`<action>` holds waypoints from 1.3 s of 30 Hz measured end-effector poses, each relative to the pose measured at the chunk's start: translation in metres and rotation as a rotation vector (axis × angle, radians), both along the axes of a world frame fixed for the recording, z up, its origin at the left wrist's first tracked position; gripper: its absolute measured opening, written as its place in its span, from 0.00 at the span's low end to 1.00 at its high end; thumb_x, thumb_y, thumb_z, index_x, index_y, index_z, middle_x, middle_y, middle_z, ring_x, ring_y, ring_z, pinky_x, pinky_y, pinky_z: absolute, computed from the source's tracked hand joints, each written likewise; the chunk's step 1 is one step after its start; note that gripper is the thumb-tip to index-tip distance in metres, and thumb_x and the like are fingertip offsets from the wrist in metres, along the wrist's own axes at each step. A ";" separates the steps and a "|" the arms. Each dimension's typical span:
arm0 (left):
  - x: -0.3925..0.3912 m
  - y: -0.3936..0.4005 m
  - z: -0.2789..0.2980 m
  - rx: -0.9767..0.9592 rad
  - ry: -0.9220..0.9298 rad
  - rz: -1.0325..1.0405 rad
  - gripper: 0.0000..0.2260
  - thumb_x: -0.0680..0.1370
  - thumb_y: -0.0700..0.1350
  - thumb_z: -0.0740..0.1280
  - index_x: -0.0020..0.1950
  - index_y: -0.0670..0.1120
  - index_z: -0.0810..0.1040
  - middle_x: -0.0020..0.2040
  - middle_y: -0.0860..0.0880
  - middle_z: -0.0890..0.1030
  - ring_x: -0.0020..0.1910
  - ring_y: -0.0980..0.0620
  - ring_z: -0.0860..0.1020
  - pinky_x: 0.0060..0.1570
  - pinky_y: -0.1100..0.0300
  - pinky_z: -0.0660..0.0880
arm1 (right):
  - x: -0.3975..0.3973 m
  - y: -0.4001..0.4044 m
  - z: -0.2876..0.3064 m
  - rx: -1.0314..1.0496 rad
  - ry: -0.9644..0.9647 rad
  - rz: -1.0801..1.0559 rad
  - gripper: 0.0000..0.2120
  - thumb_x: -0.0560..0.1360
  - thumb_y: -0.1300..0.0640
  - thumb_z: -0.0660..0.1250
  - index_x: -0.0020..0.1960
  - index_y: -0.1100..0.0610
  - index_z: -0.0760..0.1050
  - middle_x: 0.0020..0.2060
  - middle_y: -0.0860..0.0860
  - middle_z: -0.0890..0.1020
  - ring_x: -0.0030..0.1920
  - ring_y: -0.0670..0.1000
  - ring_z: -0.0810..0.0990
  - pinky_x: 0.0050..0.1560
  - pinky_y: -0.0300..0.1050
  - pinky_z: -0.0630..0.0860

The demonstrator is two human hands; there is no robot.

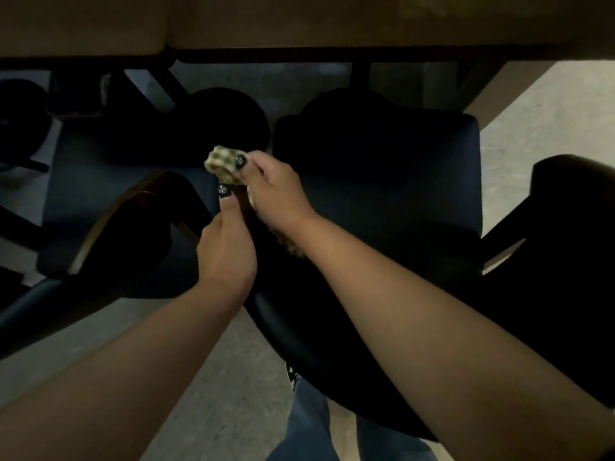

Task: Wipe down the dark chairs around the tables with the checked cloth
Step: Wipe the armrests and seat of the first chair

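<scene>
Two dark chairs stand side by side, pushed toward a tan table [299,24]. The right chair [392,194] has a dark blue seat, and its backrest runs under my arms. The left chair [100,181] shows a glossy wooden armrest [109,221]. My right hand [276,194] holds the bunched checked cloth [223,164] pressed on the right chair's left armrest, between the two seats. My left hand [226,247] grips that same armrest just behind the cloth, thumb pointing forward. Most of the armrest is hidden by my hands.
The right chair's other armrest [572,181] is at the far right. Table legs and another dark chair base [20,118] show under the tabletop. Grey concrete floor [213,377] lies below, and my jeans-clad legs [309,427] are at the bottom.
</scene>
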State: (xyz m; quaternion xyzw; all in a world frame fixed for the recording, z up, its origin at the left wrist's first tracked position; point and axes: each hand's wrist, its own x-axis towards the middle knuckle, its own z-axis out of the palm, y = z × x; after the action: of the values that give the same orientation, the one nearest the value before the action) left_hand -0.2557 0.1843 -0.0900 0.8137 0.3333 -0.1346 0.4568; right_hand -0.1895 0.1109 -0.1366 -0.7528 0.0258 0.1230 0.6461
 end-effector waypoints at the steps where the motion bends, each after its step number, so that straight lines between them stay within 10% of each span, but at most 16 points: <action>1: 0.000 0.000 0.001 0.008 0.004 -0.001 0.29 0.81 0.64 0.46 0.60 0.46 0.78 0.57 0.44 0.79 0.58 0.41 0.76 0.64 0.44 0.70 | -0.012 -0.006 0.006 0.082 0.058 -0.035 0.11 0.81 0.59 0.57 0.46 0.57 0.77 0.36 0.49 0.78 0.39 0.46 0.75 0.40 0.40 0.70; 11: -0.005 -0.010 0.019 0.231 -0.042 -0.199 0.22 0.81 0.49 0.58 0.74 0.46 0.64 0.65 0.40 0.74 0.62 0.38 0.74 0.63 0.43 0.71 | -0.103 -0.189 0.089 -0.323 0.201 -0.343 0.12 0.79 0.57 0.58 0.42 0.60 0.76 0.39 0.55 0.80 0.42 0.52 0.77 0.43 0.46 0.70; 16: -0.016 -0.036 0.022 0.778 -0.206 -0.631 0.27 0.77 0.45 0.63 0.75 0.40 0.61 0.75 0.39 0.60 0.75 0.38 0.58 0.70 0.39 0.58 | -0.136 -0.274 0.135 -0.790 0.068 -0.337 0.11 0.80 0.51 0.58 0.43 0.57 0.70 0.35 0.49 0.73 0.39 0.52 0.69 0.39 0.43 0.59; 21: -0.024 -0.115 -0.002 0.529 0.013 -1.045 0.28 0.78 0.51 0.63 0.75 0.44 0.60 0.74 0.42 0.63 0.73 0.42 0.62 0.70 0.47 0.62 | -0.145 -0.333 0.127 -1.163 0.174 -0.282 0.24 0.71 0.45 0.70 0.58 0.60 0.71 0.52 0.57 0.71 0.49 0.60 0.75 0.43 0.48 0.72; 25: -0.024 -0.196 -0.032 0.053 0.235 -1.122 0.30 0.80 0.56 0.62 0.78 0.46 0.57 0.73 0.44 0.67 0.71 0.45 0.68 0.70 0.56 0.64 | -0.146 -0.352 0.097 -0.981 0.515 -0.314 0.30 0.65 0.41 0.74 0.55 0.61 0.72 0.53 0.57 0.73 0.47 0.58 0.76 0.43 0.47 0.75; 29: -0.017 -0.254 -0.068 -0.281 0.491 -1.013 0.37 0.75 0.66 0.62 0.78 0.49 0.56 0.72 0.47 0.70 0.67 0.48 0.72 0.65 0.58 0.66 | -0.140 -0.358 0.076 -0.290 0.876 -0.567 0.20 0.63 0.49 0.77 0.46 0.61 0.77 0.45 0.57 0.82 0.44 0.57 0.81 0.48 0.53 0.80; 32: -0.016 -0.267 -0.098 -0.405 0.615 -0.958 0.49 0.60 0.79 0.64 0.72 0.49 0.69 0.68 0.47 0.74 0.65 0.47 0.74 0.70 0.49 0.67 | -0.139 -0.366 0.064 -0.149 0.893 -0.552 0.21 0.62 0.51 0.78 0.50 0.58 0.78 0.45 0.56 0.84 0.44 0.58 0.84 0.51 0.55 0.81; 39: -0.027 -0.267 -0.130 -0.647 0.794 -0.753 0.43 0.54 0.77 0.71 0.61 0.53 0.80 0.59 0.48 0.82 0.59 0.46 0.80 0.68 0.48 0.69 | -0.139 -0.373 0.056 0.085 0.841 -0.500 0.22 0.67 0.61 0.74 0.59 0.51 0.77 0.48 0.55 0.84 0.46 0.57 0.84 0.49 0.50 0.81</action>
State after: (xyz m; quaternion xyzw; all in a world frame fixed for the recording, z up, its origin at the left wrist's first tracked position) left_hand -0.2828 -0.0825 -0.2203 0.5839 0.1107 -0.6716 0.4425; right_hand -0.3285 -0.2620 -0.0802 -0.5818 0.4594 0.2583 0.6195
